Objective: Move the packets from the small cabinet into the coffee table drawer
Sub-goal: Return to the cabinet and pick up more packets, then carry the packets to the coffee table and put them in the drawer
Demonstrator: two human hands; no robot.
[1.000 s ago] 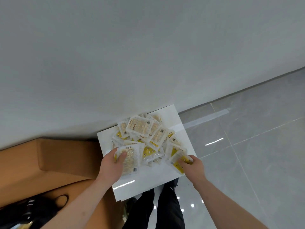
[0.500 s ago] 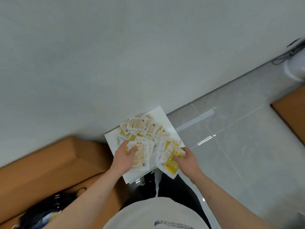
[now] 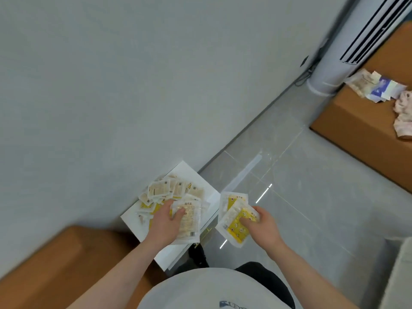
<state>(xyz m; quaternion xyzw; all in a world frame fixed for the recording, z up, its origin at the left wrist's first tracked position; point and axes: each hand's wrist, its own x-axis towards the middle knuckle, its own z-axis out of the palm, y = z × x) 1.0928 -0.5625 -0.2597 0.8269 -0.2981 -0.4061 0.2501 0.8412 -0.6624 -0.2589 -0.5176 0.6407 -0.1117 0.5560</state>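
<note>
- The small white cabinet [image 3: 191,248] has a flat, glossy square top and stands against a matte grey wall [image 3: 133,85], one corner pointing at the wall.
- A loose heap of packets [image 3: 169,192] covers the far half of the cabinet top: thin, square, translucent-white plastic sachets with beige or yellow printed panels, overlapping at all angles.
- The left hand [image 3: 166,224] grips a flat stack of pale packets [image 3: 188,221], beige-printed with small dark text, thumb curled over the top face and fingers hidden underneath; the stack lies over the cabinet's near edge.
- The right hand [image 3: 263,228] holds a fanned bunch of yellow-printed packets [image 3: 236,219] clear of the cabinet, over the floor; thumb pressed on the glossy yellow face, fingers curled behind.
- These yellow panels carry small round red and white marks; the clear sealed borders look crinkled.
- The floor [image 3: 301,197] is polished grey tile with thin joints and bright strip reflections.
- A tan-brown upholstered seat [image 3: 55,264] sits just left of the cabinet.
- A second brown padded piece [image 3: 356,130] at the far right bears crumpled wrappers [image 3: 379,88].
- A white cylindrical standing air conditioner [image 3: 347,52] with dark vertical slats fills the corner.
- The person's light grey shirt [image 3: 211,291] and dark trousers [image 3: 267,277] show at the bottom.
</note>
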